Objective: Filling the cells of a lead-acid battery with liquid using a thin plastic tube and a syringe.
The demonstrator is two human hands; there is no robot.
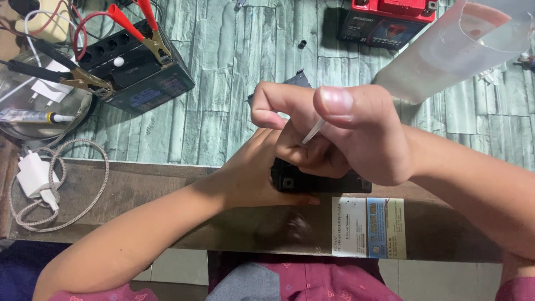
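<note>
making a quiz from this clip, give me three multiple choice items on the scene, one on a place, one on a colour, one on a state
1. Where does the white charger lie?
A. far left
B. far right
C. under the hands

2. What colour is the top of the battery at the upper right?
A. green
B. red
C. yellow

3. What is the right hand doing?
A. lying flat and open
B. pinching a thin clear tube
C. gripping a clamp

Answers: 1 A, it sits with its coiled cable at the left edge. 2 B, its lid is red. 3 B, fingers close on the tube above the black battery.
</note>
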